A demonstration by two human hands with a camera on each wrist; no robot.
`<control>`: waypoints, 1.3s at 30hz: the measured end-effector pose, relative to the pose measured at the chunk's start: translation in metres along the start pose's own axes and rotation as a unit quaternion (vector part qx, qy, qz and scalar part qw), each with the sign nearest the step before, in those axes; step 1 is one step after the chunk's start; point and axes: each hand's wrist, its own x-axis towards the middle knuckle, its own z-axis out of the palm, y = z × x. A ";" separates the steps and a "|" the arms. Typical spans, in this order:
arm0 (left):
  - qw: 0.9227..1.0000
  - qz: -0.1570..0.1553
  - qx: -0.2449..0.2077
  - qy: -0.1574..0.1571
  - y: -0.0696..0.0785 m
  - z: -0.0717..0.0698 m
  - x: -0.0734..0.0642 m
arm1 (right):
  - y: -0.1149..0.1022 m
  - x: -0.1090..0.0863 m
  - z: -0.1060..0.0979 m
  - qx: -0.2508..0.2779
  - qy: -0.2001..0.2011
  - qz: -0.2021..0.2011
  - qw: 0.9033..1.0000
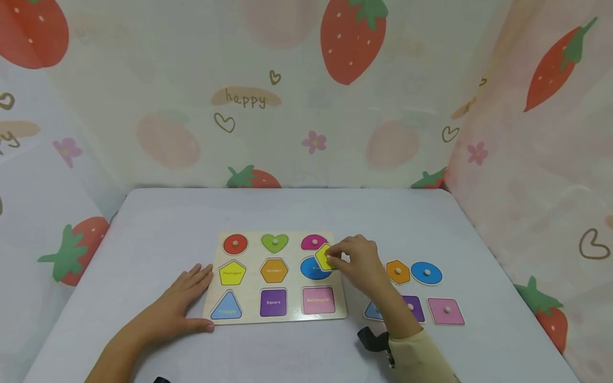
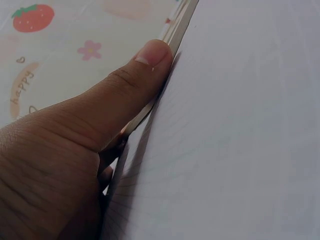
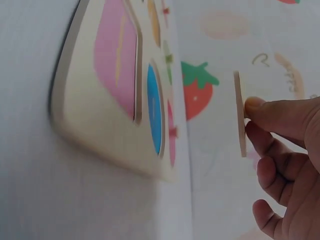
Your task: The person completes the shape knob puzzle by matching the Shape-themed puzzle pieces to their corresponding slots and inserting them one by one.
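We find the right hand (image 1: 356, 266) pinching the yellow pentagon piece (image 1: 323, 257) between thumb and finger, clear of the puzzle board (image 1: 251, 298). The pentagon recess (image 1: 232, 273) lies left of those fingers, nearer the left hand (image 1: 188, 299), whose thumb is spread from its fingers.

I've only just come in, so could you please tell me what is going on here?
A person's right hand pinches a yellow pentagon piece, held clear of the board, while the left hand touches the board's left edge. A red circle, green heart and magenta piece sit in the top row; the six lower spaces hold none. To the board's right lie an orange hexagon, blue oval, blue triangle, purple square and pink rectangle.
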 end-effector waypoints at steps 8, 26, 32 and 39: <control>1.000 -0.002 -0.009 -0.004 -0.001 0.000 -0.002 | -0.033 0.011 0.018 0.008 -0.029 0.008 1.000; 1.000 0.002 -0.008 0.001 -0.001 -0.004 0.002 | -0.107 0.047 0.067 0.015 -0.086 -0.052 0.995; 1.000 0.012 -0.009 0.002 -0.002 -0.005 0.002 | -0.128 0.055 0.084 -0.001 -0.091 -0.046 0.995; 1.000 0.013 -0.012 -0.003 -0.003 -0.001 0.001 | -0.147 0.057 0.101 -0.007 -0.106 0.000 0.994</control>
